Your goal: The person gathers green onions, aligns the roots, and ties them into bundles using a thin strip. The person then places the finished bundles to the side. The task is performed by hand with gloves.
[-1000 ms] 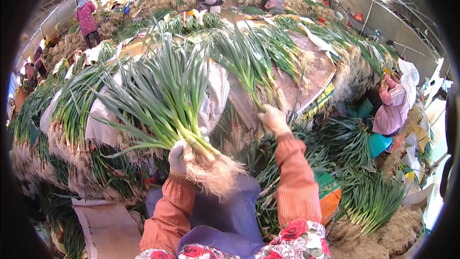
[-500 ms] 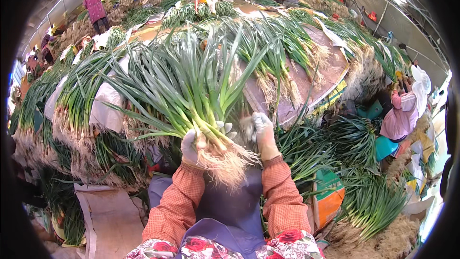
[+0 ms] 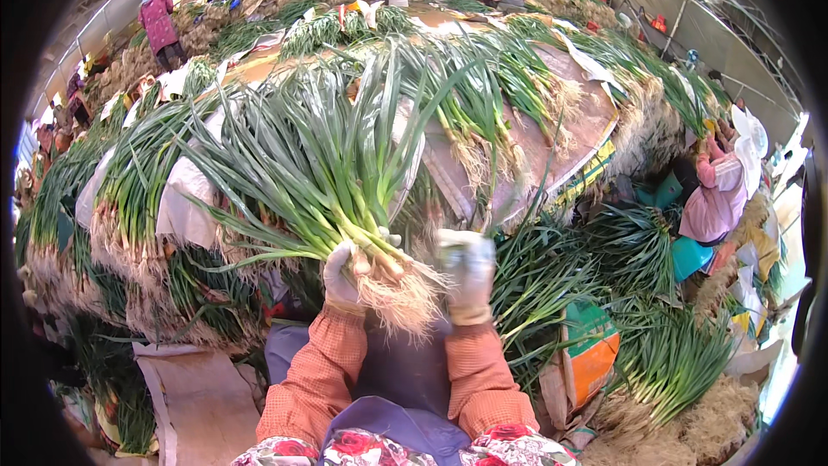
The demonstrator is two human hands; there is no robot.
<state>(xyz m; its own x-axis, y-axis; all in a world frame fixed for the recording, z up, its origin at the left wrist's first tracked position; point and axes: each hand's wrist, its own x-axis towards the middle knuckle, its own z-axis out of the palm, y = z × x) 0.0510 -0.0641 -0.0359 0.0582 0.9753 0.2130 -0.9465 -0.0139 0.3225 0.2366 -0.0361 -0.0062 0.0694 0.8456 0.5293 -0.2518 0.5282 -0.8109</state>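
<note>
A bunch of green onions [image 3: 366, 181] with long green leaves and pale, stringy roots is held in my gloved left hand [image 3: 341, 272]. My fingers wrap round the stalks just above the roots, and the leaves spread up and away over the heap. Just right of the roots is my gloved right hand [image 3: 466, 267], apart from the bunch. Motion smears its fingers, so whether it holds anything is not clear. Behind it, a patch of stalks and roots [image 3: 424, 207] looks blurred too.
More onion bunches [image 3: 142, 198] lie over the mound to the left, and others [image 3: 509, 112] on a brownish sheet [image 3: 565, 147]. A loose pile [image 3: 677, 362] lies at lower right, by an orange and green sack [image 3: 591, 349]. A person in pink [image 3: 720, 194] sits at right.
My right hand has moved down slightly and its fingers have become blurred. The bunch in my left hand has stayed nearly in place.
</note>
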